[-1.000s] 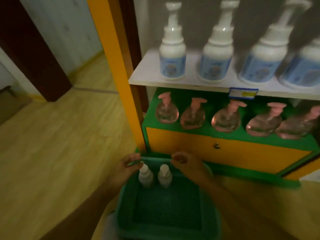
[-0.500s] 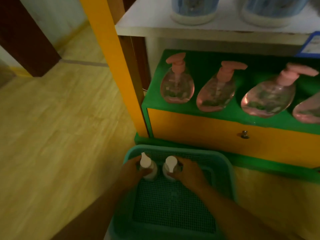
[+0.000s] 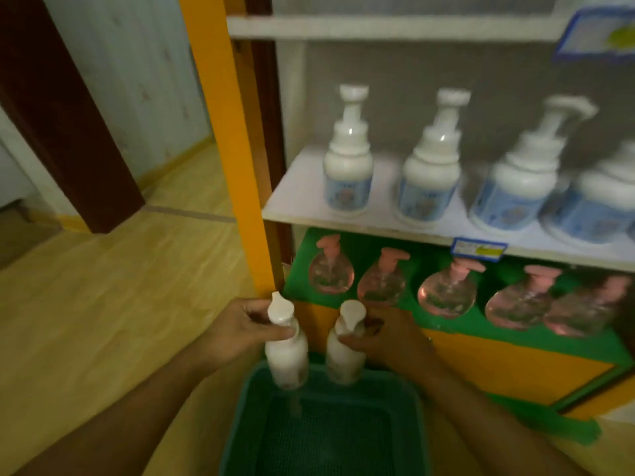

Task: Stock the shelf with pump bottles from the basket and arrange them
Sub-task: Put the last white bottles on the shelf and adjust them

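Note:
My left hand (image 3: 240,331) grips a white pump bottle (image 3: 287,359) by its neck. My right hand (image 3: 385,338) grips a second white pump bottle (image 3: 343,359) the same way. Both bottles hang upright just above the far rim of the green mesh basket (image 3: 409,410), which sits on the floor below me and looks bare inside. Ahead, the white shelf (image 3: 299,197) carries a row of white pump bottles with blue labels (image 3: 347,166). Under it, the green shelf (image 3: 357,242) holds several clear pink pump bottles (image 3: 330,269).
A yellow upright post (image 3: 226,139) frames the shelf unit's left side. A yellow drawer front (image 3: 508,365) sits under the green shelf. Price tags (image 3: 479,249) hang on the shelf edges. Wooden floor (image 3: 103,304) spreads to the left, with a dark door frame (image 3: 68,125) beyond.
Both hands reached into the basket, closed on the two white bottles and lifted them out above the rim. My view tilted down, then back up toward the shelves.

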### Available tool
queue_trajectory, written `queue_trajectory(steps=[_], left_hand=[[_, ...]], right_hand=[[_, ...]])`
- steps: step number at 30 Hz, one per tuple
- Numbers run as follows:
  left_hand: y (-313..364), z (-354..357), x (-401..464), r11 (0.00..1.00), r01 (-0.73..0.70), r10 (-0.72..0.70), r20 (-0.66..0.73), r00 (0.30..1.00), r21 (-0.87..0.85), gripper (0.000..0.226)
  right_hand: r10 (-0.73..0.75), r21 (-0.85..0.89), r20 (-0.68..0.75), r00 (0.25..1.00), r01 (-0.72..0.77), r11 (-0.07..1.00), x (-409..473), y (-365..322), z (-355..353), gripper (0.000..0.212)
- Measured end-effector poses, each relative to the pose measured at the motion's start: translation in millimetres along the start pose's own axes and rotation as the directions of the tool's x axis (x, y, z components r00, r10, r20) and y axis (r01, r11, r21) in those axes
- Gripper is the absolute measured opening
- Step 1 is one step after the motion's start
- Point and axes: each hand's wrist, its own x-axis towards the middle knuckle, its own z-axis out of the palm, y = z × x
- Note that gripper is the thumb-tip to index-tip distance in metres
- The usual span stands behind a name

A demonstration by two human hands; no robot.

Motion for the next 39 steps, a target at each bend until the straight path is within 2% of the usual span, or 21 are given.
queue_trajectory(steps=[4, 7, 9, 10, 12, 17, 19, 22, 23, 27, 31, 39], left_hand=[[87.1, -16.7, -2.5, 0.992, -0.129, 0.129, -0.021, 0.991, 0.009, 0.03], [135.9, -19.0, -8.2, 0.977, -0.211, 0.209, -0.065, 0.976, -0.027, 0.028], [163.2, -15.6, -13.6, 0.962, -0.264, 0.26, -0.059, 0.964, -0.066, 0.026], [176.9, -13.2, -15.5, 0.953, -0.293, 0.29, -0.048, 0.956, -0.073, 0.026], [206.0, -11.4, -17.6, 0.933, -0.354, 0.351, -0.053, 0.935, -0.064, 0.026], [281.4, -22.6, -18.5, 0.876, -0.476, 0.451, -0.213, 0.867, -0.082, 0.027], [306.7, -27.0, -19.4, 0.859, -0.506, 0.477, -0.233, 0.847, -0.08, 0.026], [330.4, -33.4, -21.6, 0.857, -0.513, 0.493, -0.211, 0.844, -0.046, 0.026], [333.5, -36.3, -21.7, 0.858, -0.512, 0.494, -0.214, 0.843, -0.036, 0.028], [332.1, -46.9, -23.3, 0.858, -0.514, 0.501, -0.22, 0.837, -0.005, 0.025], [320.6, -57.6, -21.0, 0.864, -0.504, 0.495, -0.217, 0.842, 0.014, 0.029], [299.0, -66.5, -12.2, 0.876, -0.479, 0.478, -0.251, 0.842, 0.061, 0.025]], right_hand=[[-0.13, -0.013, -0.088, 0.988, 0.13, 0.991, -9.0, -62.5, -64.2, 0.039], [-0.197, 0.044, -0.111, 0.974, 0.203, 0.978, -17.6, -100.8, -98.1, 0.041], [-0.253, 0.008, -0.137, 0.958, 0.257, 0.966, -24.9, -124.5, -115.6, 0.046], [-0.28, -0.02, -0.151, 0.948, 0.281, 0.96, -28.5, -135.8, -124.9, 0.039], [-0.357, -0.105, -0.196, 0.913, 0.343, 0.934, -32.4, -158.9, -147.7, 0.023], [-0.506, -0.174, -0.301, 0.808, 0.475, 0.863, -47.1, -238.5, -218.9, 0.02], [-0.531, -0.205, -0.35, 0.772, 0.49, 0.847, -47.5, -271.4, -244.9, 0.014], [-0.504, -0.179, -0.417, 0.757, 0.475, 0.862, -37.6, -309.3, -277.8, 0.056], [-0.491, -0.174, -0.433, 0.756, 0.465, 0.868, -33.8, -319.7, -286.1, 0.061], [-0.453, -0.167, -0.498, 0.74, 0.43, 0.887, -14.9, -341.7, -304.2, 0.053], [-0.371, -0.185, -0.516, 0.772, 0.323, 0.928, 9.3, -342.1, -309.0, 0.044], [-0.231, -0.118, -0.546, 0.805, 0.2, 0.973, 44.0, -328.7, -315.4, 0.049]])
